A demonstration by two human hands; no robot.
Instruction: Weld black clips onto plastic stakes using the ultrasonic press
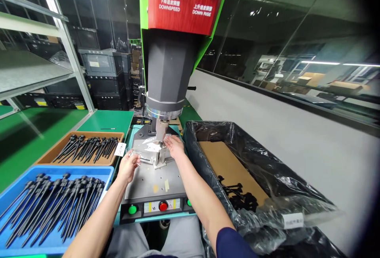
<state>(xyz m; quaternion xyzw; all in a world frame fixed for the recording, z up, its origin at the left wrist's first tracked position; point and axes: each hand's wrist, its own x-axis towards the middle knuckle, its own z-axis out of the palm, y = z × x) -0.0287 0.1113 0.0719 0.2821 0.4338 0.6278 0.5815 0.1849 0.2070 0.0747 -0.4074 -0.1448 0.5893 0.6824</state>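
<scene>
My left hand (129, 166) is at the left side of the metal fixture, its fingers curled together at one end of a thin black rod (146, 160). The rod runs toward the middle of the fixture (159, 164), under a clear plastic guard. My right hand (175, 147) is on the other side, close to the metal tip (162, 130) of the press. Its fingers stretch toward the tip, and I see nothing held in them. Glare on the guard hides part of the work spot. Above stands the press head (169, 71), grey with a red and green housing.
To the left, a blue tray (109, 172) and an orange tray (47, 155) hold many black rods with round heads. A box lined with black plastic (213, 129) holds dark parts on cardboard at right. Green and red buttons (163, 206) line the machine's front.
</scene>
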